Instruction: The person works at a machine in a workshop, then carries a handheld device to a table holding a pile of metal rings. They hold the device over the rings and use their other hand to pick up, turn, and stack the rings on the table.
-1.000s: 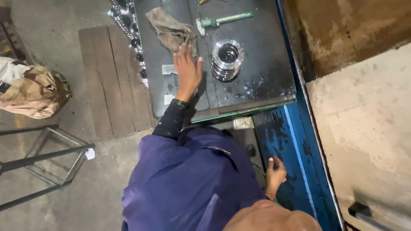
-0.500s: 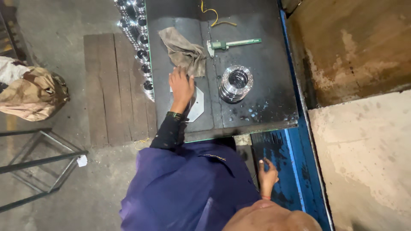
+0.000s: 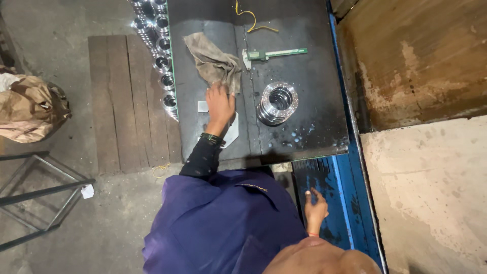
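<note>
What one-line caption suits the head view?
Left hand reaches a grey rag beside a ringed steel part; right hand rests on blue frame.

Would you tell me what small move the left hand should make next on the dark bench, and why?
Probably close the fingers on the rag. The left hand lies flat at the lower edge of the crumpled grey rag, not yet gripping it, and wet droplets show beside the stack of metal rings. The right hand rests on the blue frame.

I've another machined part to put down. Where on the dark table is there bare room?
Bare room on the dark metal table: right of the stacked shiny steel rings, below the green caliper. The left half is crowded by the grey rag and the left hand.
</note>
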Available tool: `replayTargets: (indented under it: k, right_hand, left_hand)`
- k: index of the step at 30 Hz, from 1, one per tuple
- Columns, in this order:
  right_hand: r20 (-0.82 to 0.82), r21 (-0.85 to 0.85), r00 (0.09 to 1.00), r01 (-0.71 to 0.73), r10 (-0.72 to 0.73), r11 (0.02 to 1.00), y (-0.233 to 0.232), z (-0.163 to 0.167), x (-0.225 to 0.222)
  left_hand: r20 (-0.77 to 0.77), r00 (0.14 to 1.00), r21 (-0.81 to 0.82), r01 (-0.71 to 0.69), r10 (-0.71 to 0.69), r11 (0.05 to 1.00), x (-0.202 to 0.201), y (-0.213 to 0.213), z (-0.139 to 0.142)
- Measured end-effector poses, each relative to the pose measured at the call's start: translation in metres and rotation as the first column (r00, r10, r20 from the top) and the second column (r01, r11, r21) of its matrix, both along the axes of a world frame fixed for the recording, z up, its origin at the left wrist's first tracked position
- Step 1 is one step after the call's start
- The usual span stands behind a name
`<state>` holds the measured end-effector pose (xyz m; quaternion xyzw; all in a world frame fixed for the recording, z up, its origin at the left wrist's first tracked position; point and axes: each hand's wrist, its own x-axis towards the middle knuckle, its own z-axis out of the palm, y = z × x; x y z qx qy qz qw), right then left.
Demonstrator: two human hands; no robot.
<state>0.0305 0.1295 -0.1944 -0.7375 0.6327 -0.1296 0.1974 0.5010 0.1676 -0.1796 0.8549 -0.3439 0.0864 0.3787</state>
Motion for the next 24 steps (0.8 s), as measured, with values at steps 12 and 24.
replayTargets:
  k: [12, 24]
  right_hand:
    - [-0.012, 0.019, 0.999, 0.049, -0.049, 0.999, 0.013, -0.006, -0.011]
    - [0.177, -0.297, 0.915, -0.301, 0.362, 0.906, -0.036, 0.009, 0.056]
  left_hand:
    - [0.061, 0.998, 0.021, -0.013, 0.012, 1.000, 0.007, 0.016, 0.006]
    - [-0.385, 0.763, 0.183, -0.488, 0.519, 0.853, 0.047, 0.127, -0.008]
